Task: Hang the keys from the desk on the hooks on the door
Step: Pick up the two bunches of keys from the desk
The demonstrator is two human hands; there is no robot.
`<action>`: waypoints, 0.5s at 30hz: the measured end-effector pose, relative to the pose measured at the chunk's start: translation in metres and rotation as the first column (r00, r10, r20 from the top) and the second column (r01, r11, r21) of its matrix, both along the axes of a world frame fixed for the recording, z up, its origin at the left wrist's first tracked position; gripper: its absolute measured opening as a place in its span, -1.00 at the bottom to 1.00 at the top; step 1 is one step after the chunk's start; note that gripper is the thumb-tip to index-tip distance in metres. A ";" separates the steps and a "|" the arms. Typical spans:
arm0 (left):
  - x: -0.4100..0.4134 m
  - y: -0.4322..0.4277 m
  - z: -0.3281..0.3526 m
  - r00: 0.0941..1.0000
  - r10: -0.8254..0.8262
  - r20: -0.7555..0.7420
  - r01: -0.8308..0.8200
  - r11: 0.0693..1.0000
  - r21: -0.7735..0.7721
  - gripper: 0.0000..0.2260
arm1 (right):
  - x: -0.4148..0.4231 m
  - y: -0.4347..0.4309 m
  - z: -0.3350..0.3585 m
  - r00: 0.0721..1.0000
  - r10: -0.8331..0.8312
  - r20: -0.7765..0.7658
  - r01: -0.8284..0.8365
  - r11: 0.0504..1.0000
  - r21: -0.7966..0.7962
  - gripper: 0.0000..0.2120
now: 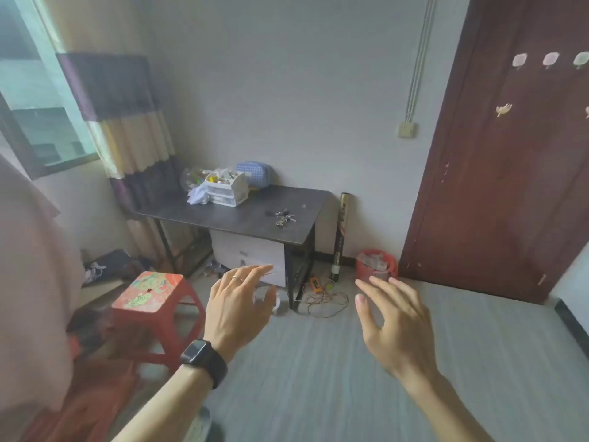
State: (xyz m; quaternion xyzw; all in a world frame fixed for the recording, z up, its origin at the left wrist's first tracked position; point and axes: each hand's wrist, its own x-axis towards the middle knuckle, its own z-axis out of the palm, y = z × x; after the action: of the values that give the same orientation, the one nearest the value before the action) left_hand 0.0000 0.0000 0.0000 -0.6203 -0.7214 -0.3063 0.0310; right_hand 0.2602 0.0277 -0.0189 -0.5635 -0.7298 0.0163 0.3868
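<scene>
Head view: the left hand [237, 306], wearing a ring and a dark watch [204, 362] at the wrist, and the right hand [393, 327] are both raised in front of the person, fingers spread and apart, holding nothing. The keys [283, 216] lie in a small loose cluster on the dark desk [223, 215], toward its right end and well apart from both hands; whether they form one bunch or several cannot be told at this range. At the desk's rear left stand a white drawer box [227, 186] and a blue pouch [255, 173]. A red stool [149, 293] stands on the floor to the left of the desk, a red bin [376, 266] to its right. The brown door [497, 186] fills the right of the frame, with a row of pale hooks [550, 60] high on it and a leaf-shaped hook [503, 109] lower down. Judged from their look, the keys are light, rigid metal, noisy and apt to splay or slip between fingers; the ring joining them is probably the surest place to pinch, and the loop to set over a hook. The task appears to be at its approach stage.
</scene>
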 end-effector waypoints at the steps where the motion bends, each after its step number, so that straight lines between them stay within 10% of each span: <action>1: 0.000 0.005 -0.008 1.000 -0.010 0.001 0.010 0.999 -0.035 -0.64 | -0.001 0.005 -0.008 1.000 0.013 0.011 -0.012 0.999 -0.035 -0.60; 15: -0.060 0.203 -0.102 0.996 0.030 0.087 -0.006 0.965 -0.262 -0.67 | -0.081 0.200 -0.096 0.986 0.085 0.140 -0.045 0.963 -0.264 -0.59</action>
State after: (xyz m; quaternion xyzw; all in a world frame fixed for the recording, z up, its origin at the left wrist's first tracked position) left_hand -0.0599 0.2032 -0.1022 -0.5980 -0.7618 -0.2357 -0.0807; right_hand 0.1788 0.2281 -0.1146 -0.5847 -0.7665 0.0822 0.2526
